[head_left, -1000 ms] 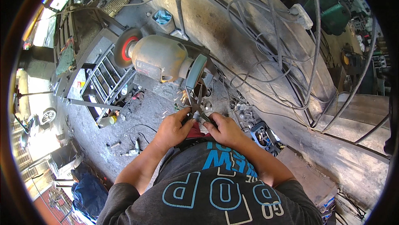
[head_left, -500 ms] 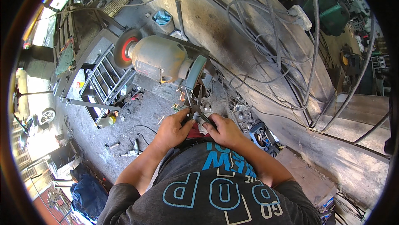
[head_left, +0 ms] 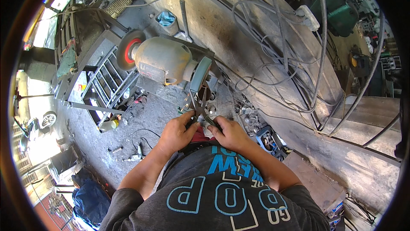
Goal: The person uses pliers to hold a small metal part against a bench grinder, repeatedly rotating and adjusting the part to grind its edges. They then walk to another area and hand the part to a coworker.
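Both my hands grip a pair of dark metal shears at the front of a bench grinder. My left hand is closed round one handle and my right hand round the other. The blades stand apart in a V, pointing away from me toward the wheel under the green guard. Faint orange sparks show beside the left blade. Exactly where the steel meets the wheel is hidden by the guard. On the grinder's left end sits a wheel with a red centre.
Cables hang over the stained wall at right. Left stands a metal frame; a power tool with a cord lies on the floor below. A blue toolbox sits right of my hands. A bin stands behind the grinder.
The sparks by the left blade look fainter and thinner. Both hands and the shears have shifted very slightly left, still at the same end of the grinder.
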`<action>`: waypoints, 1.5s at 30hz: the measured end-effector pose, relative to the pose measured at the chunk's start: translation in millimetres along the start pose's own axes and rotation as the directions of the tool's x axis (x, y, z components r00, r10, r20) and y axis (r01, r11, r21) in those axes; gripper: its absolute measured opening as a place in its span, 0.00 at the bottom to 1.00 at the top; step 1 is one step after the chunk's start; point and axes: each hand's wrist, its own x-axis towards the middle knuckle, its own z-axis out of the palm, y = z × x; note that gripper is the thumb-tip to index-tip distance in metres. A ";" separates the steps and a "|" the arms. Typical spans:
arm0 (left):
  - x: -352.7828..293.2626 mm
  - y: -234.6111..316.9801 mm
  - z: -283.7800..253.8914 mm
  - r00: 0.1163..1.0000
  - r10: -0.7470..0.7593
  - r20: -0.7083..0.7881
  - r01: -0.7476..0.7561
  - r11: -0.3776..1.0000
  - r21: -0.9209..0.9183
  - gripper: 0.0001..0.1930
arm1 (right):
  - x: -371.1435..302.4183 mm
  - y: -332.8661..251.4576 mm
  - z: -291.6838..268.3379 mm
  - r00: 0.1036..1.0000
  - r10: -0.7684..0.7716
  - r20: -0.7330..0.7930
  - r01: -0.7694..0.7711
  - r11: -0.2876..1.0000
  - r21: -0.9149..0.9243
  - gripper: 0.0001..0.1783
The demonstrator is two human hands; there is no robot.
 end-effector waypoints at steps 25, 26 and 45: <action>-7.7 -8.4 1.8 0.823 0.540 -0.177 -0.553 0.833 -0.030 0.18 | -18.5 -18.3 -25.2 0.834 -0.535 -0.136 0.456 0.806 -0.378 0.19; -7.9 -7.7 2.6 0.820 0.543 -0.179 -0.557 0.830 -0.033 0.18 | -20.4 -20.3 -27.1 0.832 -0.539 -0.132 0.462 0.804 -0.375 0.18; -15.5 -14.4 20.6 0.950 0.231 -0.212 -0.251 0.966 -0.068 0.24 | -10.3 -12.1 -15.4 0.977 -0.203 -0.065 0.181 0.951 -0.249 0.16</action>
